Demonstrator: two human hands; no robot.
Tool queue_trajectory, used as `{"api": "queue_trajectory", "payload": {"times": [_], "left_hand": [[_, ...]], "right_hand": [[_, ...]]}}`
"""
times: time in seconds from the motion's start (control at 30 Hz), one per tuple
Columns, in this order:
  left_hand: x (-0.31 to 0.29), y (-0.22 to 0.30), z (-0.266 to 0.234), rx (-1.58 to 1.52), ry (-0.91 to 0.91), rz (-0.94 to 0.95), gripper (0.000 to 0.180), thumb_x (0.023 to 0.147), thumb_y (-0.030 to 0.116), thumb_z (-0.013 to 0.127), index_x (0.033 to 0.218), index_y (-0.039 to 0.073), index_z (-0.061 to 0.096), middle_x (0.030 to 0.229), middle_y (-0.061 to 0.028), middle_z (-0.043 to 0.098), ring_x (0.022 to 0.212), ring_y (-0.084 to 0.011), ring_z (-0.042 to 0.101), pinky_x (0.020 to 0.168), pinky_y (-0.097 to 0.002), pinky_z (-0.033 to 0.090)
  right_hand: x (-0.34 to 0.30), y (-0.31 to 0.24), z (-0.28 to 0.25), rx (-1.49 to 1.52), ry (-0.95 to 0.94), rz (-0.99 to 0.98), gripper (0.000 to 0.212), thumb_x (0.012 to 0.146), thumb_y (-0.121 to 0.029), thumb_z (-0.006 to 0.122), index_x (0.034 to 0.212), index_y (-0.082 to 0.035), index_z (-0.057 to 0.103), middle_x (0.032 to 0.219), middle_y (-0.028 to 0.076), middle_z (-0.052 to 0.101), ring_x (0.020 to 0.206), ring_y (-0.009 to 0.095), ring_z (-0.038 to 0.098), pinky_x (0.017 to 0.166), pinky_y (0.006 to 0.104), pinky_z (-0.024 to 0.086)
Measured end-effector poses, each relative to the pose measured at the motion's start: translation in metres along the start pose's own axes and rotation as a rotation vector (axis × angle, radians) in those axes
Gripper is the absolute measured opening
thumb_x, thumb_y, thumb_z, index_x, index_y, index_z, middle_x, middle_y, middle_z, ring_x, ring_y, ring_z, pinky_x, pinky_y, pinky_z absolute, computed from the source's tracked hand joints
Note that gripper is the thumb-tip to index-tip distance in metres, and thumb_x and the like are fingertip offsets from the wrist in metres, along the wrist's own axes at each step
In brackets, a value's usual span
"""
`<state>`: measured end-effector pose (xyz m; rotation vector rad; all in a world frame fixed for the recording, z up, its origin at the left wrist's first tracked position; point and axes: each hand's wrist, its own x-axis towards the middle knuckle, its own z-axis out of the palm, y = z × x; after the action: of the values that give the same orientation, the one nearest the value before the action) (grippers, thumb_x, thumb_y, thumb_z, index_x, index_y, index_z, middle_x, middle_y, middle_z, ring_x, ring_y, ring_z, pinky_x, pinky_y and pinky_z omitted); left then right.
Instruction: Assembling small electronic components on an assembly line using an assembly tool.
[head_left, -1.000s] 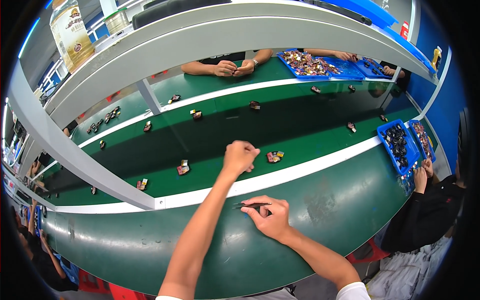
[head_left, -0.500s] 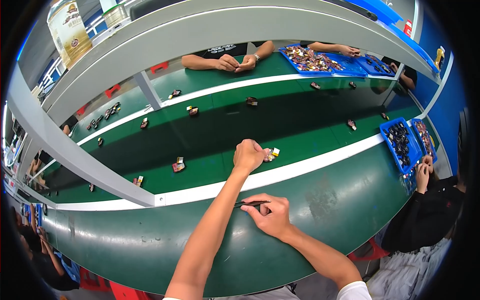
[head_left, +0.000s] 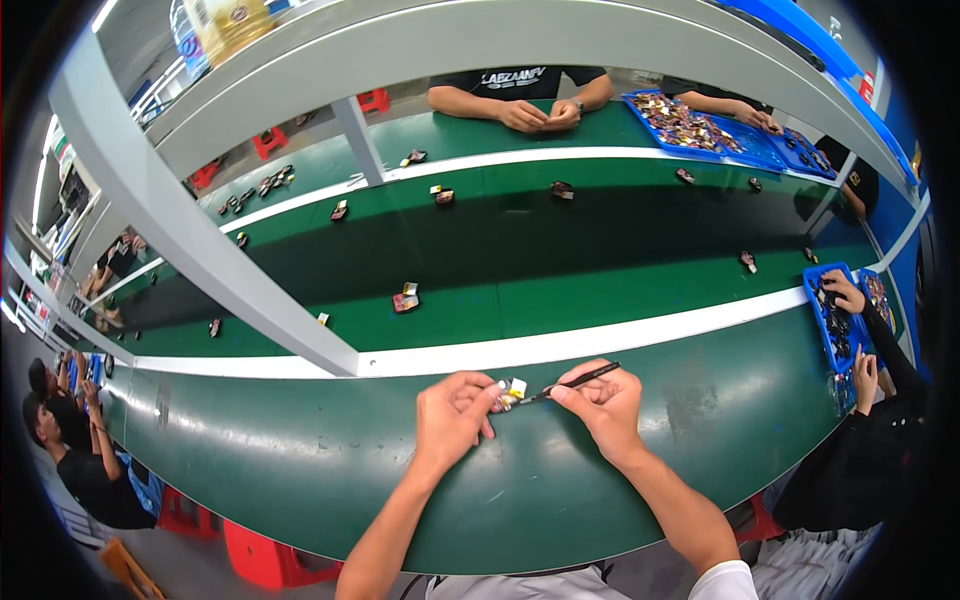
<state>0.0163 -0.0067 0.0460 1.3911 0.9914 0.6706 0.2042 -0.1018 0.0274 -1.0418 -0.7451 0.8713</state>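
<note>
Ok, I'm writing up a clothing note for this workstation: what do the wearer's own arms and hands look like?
The left hand and right hand are ungloved, with no watch or bracelet visible. A plain white sleeve ends near the right elbow; the left sleeve is out of view.

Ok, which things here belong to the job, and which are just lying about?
Job in hand:
small tabbed part, left hand
black tweezers, right hand
similar parts beyond white rail, probably

Seemingly unrelated:
yellowish bottle, top left
red stool, bottom left
</note>
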Motion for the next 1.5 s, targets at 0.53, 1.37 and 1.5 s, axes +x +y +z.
{"api": "queue_trajectory", "payload": {"times": [0.53, 1.37, 1.5], "left_hand": [[-0.017, -0.022, 0.005, 0.032, 0.086, 0.244, 0.012, 0.093, 0.002, 0.07, 0.102, -0.007, 0.069, 0.078, -0.0096, 0.073, 0.055, -0.0071, 0.063, 0.044, -0.0225, 0.048], [-0.023, -0.02, 0.014, 0.211, 0.186, 0.488, 0.011, 0.09, 0.002, 0.073, 0.1, -0.001, 0.071, 0.077, -0.0097, 0.072, 0.054, -0.0114, 0.066, 0.047, -0.0234, 0.051], [-0.021, -0.023, 0.014, 0.3, 0.234, 0.63, 0.012, 0.087, 0.001, 0.075, 0.098, 0.0, 0.071, 0.077, -0.0094, 0.072, 0.053, -0.0124, 0.064, 0.046, -0.0242, 0.049]], "right_hand": [[-0.01, 0.006, 0.008, -0.428, -0.123, -0.138, 0.015, 0.081, 0.003, 0.081, 0.093, 0.001, 0.072, 0.071, -0.002, 0.067, 0.049, -0.003, 0.039, 0.044, 0.018, 0.027], [-0.007, -0.003, 0.011, -0.143, -0.118, 0.219, 0.013, 0.087, 0.007, 0.074, 0.097, 0.007, 0.068, 0.089, 0.012, 0.074, 0.08, 0.01, 0.071, 0.068, 0.0194, 0.056], [-0.007, -0.002, 0.009, -0.14, -0.113, 0.23, 0.012, 0.087, 0.008, 0.072, 0.098, 0.007, 0.068, 0.091, 0.014, 0.074, 0.082, 0.013, 0.072, 0.071, 0.0221, 0.057]]}}
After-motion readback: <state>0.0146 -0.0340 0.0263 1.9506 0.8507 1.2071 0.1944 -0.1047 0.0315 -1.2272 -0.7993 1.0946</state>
